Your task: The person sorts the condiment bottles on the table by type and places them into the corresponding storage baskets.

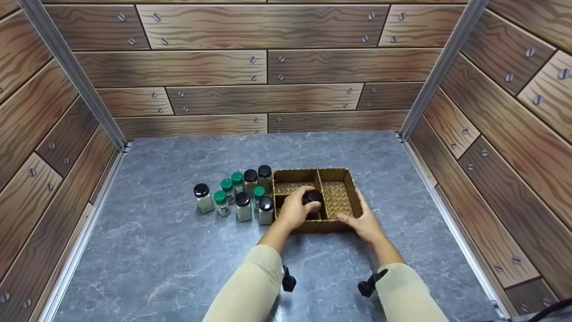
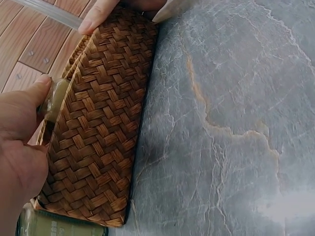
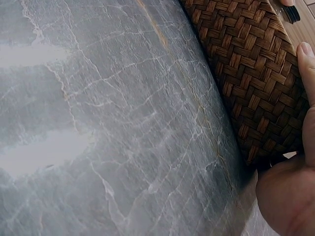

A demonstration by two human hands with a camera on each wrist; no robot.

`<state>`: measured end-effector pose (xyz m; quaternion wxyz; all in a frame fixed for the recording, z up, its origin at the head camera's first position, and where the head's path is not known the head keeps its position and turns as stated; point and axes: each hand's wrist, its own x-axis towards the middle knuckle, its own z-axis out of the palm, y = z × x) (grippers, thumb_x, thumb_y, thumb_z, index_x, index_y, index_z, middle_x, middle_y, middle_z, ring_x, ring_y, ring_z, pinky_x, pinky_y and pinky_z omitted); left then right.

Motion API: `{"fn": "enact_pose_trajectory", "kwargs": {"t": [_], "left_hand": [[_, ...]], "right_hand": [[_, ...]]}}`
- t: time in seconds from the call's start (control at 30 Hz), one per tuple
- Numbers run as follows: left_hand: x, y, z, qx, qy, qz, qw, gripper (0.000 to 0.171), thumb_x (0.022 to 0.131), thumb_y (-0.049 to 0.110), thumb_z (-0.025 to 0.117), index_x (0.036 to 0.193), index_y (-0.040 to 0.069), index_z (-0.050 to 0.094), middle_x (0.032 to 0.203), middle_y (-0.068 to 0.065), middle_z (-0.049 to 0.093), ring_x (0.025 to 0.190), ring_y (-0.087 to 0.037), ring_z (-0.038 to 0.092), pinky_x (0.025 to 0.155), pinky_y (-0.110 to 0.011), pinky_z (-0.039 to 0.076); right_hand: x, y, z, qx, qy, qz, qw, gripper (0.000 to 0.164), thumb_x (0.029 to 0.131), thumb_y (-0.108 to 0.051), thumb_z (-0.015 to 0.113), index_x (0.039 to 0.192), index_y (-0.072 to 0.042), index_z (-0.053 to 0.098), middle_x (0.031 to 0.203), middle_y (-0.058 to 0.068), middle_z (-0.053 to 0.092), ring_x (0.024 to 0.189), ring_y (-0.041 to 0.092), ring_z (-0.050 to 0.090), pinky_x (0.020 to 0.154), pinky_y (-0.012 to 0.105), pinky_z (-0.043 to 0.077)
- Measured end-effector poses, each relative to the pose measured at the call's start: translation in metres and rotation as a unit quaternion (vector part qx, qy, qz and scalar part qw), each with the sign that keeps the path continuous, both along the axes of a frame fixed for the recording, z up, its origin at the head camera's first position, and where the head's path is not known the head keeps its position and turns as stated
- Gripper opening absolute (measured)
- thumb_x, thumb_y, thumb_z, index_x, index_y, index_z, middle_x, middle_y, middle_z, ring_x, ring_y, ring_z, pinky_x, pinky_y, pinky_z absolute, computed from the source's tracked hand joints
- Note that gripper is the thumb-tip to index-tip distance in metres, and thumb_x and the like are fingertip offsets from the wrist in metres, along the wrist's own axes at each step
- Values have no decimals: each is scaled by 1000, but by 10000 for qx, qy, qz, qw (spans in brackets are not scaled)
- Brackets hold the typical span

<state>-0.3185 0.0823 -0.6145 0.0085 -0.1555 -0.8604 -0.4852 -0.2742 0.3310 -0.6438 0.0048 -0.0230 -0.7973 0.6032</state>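
In the head view, a brown woven basket [image 1: 338, 199] with divided compartments sits on the grey marbled table. My left hand [image 1: 292, 211] reaches over its front wall and grips a black-capped spice jar [image 1: 314, 196] in the front left part, beside the divider. The left wrist view shows the jar's pale glass side [image 2: 58, 99] partly above the rim, its lower part hidden by the wall. At the basket's front right corner, my right hand [image 1: 367, 222] holds the wall, thumb at the front rim and fingers along the right side.
Left of the basket stand several spice jars, some with black caps [image 1: 201, 190] and some with green caps [image 1: 220, 197]. The nearest black-capped jar [image 1: 266, 210] stands close against the basket's left wall. Wood-patterned panels [image 1: 268, 67] enclose the table at the back and sides.
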Motion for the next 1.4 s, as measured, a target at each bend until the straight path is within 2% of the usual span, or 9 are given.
{"fn": "enact_pose_trajectory", "kwargs": {"t": [0.1,0.2,0.27,0.33,0.57,0.8,0.93,1.27,1.4], "left_hand": [[7,0,16,-18,-237,-3,9997,45,97,29,82,136,14,67,134,-16,75,122,-33,72,105,-46,59],[9,1,21,-88,-369,56,9993,45,97,29,82,137,15,67,136,-16,75,123,-33,72,105,-46,59],[8,2,18,-110,-321,81,9994,45,98,29,81,137,15,66,137,-16,75,123,-33,72,104,-46,60],[5,3,14,-100,-262,83,9996,44,97,29,81,136,15,66,137,-16,75,123,-34,72,104,-46,60],[-21,11,-27,-121,158,36,9998,47,94,38,83,135,23,66,133,-10,77,119,-26,74,101,-41,60],[-22,12,-28,-194,-51,-6,9998,50,94,40,83,139,26,65,134,-9,77,122,-28,73,103,-45,59],[-26,16,-39,-142,-234,95,9996,50,95,40,83,140,30,64,135,-9,76,124,-28,72,106,-45,58],[-33,19,-59,-255,100,125,9995,53,96,43,80,144,31,63,140,-3,75,127,-25,72,108,-44,59],[-31,19,-59,-332,301,156,9989,54,98,41,80,147,27,61,146,-2,70,133,-25,69,114,-44,56]], "right_hand": [[0,0,1,2,10,16,10000,110,92,-9,84,175,-13,12,179,25,22,163,45,30,137,56,22],[1,0,2,56,25,27,10000,111,92,-10,85,175,-13,12,180,25,20,164,45,26,138,56,20],[1,0,2,65,35,25,10000,111,92,-10,85,175,-12,12,180,25,19,165,45,24,138,57,18],[2,0,3,59,43,34,10000,111,92,-10,85,175,-12,12,180,25,19,166,45,23,138,57,17],[2,3,4,116,41,22,9999,114,90,-10,87,175,-14,11,180,25,17,166,47,22,138,60,16],[1,4,3,59,-4,40,10000,116,90,-10,87,175,-12,8,180,26,18,166,48,22,138,61,17],[1,4,4,67,18,38,10000,116,89,-10,87,175,-12,9,180,27,17,165,48,22,137,61,17],[3,1,2,7,60,59,10000,112,91,-9,85,175,-13,11,179,26,20,164,47,25,138,58,17],[1,1,1,53,-6,52,10000,115,90,-11,87,176,-14,9,179,27,20,164,49,26,137,61,18]]}}
